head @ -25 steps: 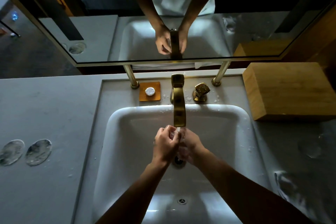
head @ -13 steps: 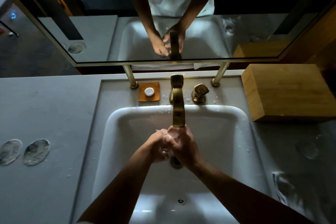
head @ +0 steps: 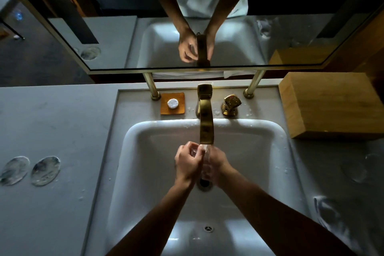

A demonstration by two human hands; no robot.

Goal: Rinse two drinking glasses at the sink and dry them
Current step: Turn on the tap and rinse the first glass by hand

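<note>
1. Under the spout of the brass faucet [head: 206,118], your two hands meet over the white sink [head: 276,164], above its drain.
2. Your left hand [head: 188,165] sits just left of the spout tip, fingers curled round a small clear drinking glass [head: 195,151] that shows only faintly between the fingers.
3. Your right hand [head: 216,164] is just right of the spout tip and touches the left; its fingers curl toward the same spot, but you cannot tell whether they grip the glass or only rest against it.
4. A thin stream of water [head: 205,147] leaves the spout tip and falls between the two hands.
5. Behind the faucet and to its right stands the brass tap handle [head: 231,104]; to its left an orange soap dish [head: 172,103] holds a round white soap [head: 172,103].
6. Far left of the faucet, on the grey counter [head: 62,122], two round glass coasters [head: 30,170] lie side by side, well apart from the sink.
7. Right of the faucet, a wooden box [head: 336,106] stands on the counter beside the sink's far corner.
8. Above the faucet, the mirror [head: 116,48] reflects both hands, the basin and a white shirt.
9. The second glass cannot be made out with certainty in the dim light.
</note>
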